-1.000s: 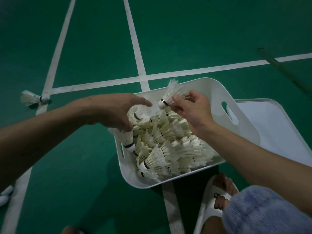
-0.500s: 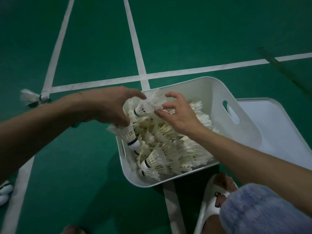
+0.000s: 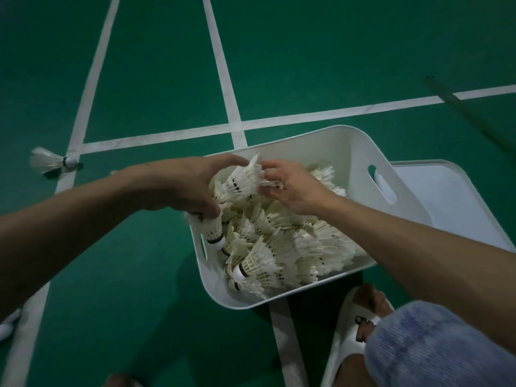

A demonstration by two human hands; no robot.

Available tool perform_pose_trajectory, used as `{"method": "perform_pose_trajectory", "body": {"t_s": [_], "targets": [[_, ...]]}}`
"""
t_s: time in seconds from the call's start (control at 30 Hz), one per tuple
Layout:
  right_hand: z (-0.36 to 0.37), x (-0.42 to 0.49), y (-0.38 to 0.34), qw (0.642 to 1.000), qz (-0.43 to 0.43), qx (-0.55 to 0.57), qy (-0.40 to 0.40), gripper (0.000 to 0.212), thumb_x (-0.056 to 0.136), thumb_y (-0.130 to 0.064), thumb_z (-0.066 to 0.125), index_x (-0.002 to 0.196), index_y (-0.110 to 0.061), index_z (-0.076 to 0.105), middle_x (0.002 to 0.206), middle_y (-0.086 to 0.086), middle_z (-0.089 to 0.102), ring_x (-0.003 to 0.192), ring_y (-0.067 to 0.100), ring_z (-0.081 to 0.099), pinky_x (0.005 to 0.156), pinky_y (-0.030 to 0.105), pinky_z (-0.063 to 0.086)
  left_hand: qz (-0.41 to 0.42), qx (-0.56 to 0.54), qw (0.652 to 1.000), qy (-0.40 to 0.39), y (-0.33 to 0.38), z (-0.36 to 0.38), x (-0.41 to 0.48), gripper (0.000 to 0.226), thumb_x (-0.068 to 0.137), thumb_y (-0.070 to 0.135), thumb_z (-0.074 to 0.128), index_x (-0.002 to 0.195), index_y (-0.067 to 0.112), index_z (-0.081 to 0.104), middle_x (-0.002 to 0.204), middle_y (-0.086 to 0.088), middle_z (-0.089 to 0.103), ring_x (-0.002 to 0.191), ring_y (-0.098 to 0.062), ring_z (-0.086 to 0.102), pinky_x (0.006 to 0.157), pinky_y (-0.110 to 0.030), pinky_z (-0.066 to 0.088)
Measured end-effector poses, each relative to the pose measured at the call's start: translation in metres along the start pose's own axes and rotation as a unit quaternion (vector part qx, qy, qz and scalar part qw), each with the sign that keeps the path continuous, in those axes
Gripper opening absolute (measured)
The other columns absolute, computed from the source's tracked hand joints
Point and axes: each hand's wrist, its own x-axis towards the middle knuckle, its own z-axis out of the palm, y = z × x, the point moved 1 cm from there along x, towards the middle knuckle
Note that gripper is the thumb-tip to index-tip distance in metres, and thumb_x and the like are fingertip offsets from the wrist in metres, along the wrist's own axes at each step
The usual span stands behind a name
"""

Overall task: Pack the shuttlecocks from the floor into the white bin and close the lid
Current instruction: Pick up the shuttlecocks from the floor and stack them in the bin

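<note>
Pinching the frayed feather edge of a shuttlecock (image 3: 243,181) between the narrow fingers (image 3: 269,178) of the right hand (image 3: 296,191), the other fingers loosely curled. Meeting the same shuttlecock from the other side with the left hand (image 3: 178,188), thumb stretched over the feather tips. Cork end hidden behind that palm, so cannot tell how it is held there. Gripping a second shuttlecock (image 3: 213,231) in the curled lower fingers of the left hand, cork down, black band showing, just over the left rim of the white bin (image 3: 339,152).

Both hands above the far left part of the bin. Inside the bin, a heaped pile of shuttlecocks (image 3: 293,241), nearly up to the rim, corks pointing every way. Lid (image 3: 446,202) off, flat on the floor just right of the bin, its left edge hidden behind the bin's right wall.

Beneath the bin, a green sports floor (image 3: 145,303) marked with white court lines (image 3: 223,68): one passing under the bin, one crossing just beyond its far rim. Well left of the bin, a loose shuttlecock (image 3: 51,163) on its side on a white line. Further left and nearer, a half-seen shuttlecock (image 3: 7,325) at the picture's edge. Beyond the bin to the right, a dark strip (image 3: 460,107) slanting across the floor. On the near side of the bin, a foot in a white sandal (image 3: 343,339) and a knee (image 3: 418,347) in pale blue cloth. Dim, even light over the whole court.
</note>
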Motion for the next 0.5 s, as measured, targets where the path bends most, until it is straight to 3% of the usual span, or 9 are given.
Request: {"method": "perform_pose_trajectory", "body": {"t_s": [0.1, 0.17, 0.3, 0.4, 0.5], "targets": [[-0.003, -0.001, -0.002, 1.000, 0.012, 0.006, -0.015, 0.033, 0.089, -0.023, 0.064, 0.121, -0.014, 0.065, 0.142, 0.001, 0.049, 0.124, 0.017, 0.049, 0.111, 0.036, 0.035, 0.002, 0.091, 0.996, 0.006, 0.005, 0.003, 0.006, 0.097, 0.075, -0.001, 0.072, 0.142, 0.051, 0.024, 0.144, -0.006, 0.037, 0.086, -0.014, 0.056, 0.064, -0.027, 0.055], [-0.006, -0.006, -0.003, 0.999, 0.028, 0.014, -0.023, 0.040, 0.088, -0.031, 0.065, 0.125, -0.017, 0.061, 0.143, -0.002, 0.047, 0.125, 0.017, 0.047, 0.107, 0.035, 0.033, -0.005, 0.138, 0.990, 0.005, 0.006, 0.007, 0.010, 0.096, 0.076, 0.003, 0.073, 0.144, 0.049, 0.023, 0.146, -0.007, 0.032, 0.082, -0.012, 0.055, 0.056, -0.021, 0.048], [-0.014, -0.018, 0.000, 0.994, 0.045, 0.092, 0.034, 0.051, 0.076, -0.040, 0.075, 0.122, -0.024, 0.058, 0.120, -0.010, 0.056, 0.105, 0.008, 0.055, 0.098, 0.038, 0.048, -0.002, 0.199, 0.980, 0.003, 0.008, 0.013, 0.014, 0.094, 0.074, 0.008, 0.075, 0.144, 0.046, 0.025, 0.141, -0.005, 0.033, 0.103, -0.020, 0.051, 0.068, -0.022, 0.050], [-0.013, -0.018, 0.000, 0.992, 0.044, 0.103, 0.057, 0.048, 0.074, -0.038, 0.077, 0.116, -0.025, 0.059, 0.122, -0.008, 0.060, 0.108, 0.007, 0.056, 0.096, 0.040, 0.050, -0.004, 0.186, 0.983, -0.005, 0.007, 0.013, 0.014, 0.095, 0.075, 0.006, 0.074, 0.144, 0.048, 0.024, 0.142, -0.005, 0.031, 0.102, -0.018, 0.050, 0.066, -0.022, 0.051], [-0.013, -0.018, -0.003, 0.990, 0.046, 0.115, 0.060, 0.052, 0.075, -0.034, 0.078, 0.120, -0.022, 0.058, 0.124, -0.005, 0.060, 0.107, 0.007, 0.055, 0.098, 0.040, 0.050, 0.002, 0.078, 0.997, -0.022, 0.003, 0.006, 0.008, 0.099, 0.074, -0.005, 0.070, 0.139, 0.055, 0.027, 0.139, -0.004, 0.038, 0.094, -0.020, 0.057, 0.072, -0.036, 0.059]]}}
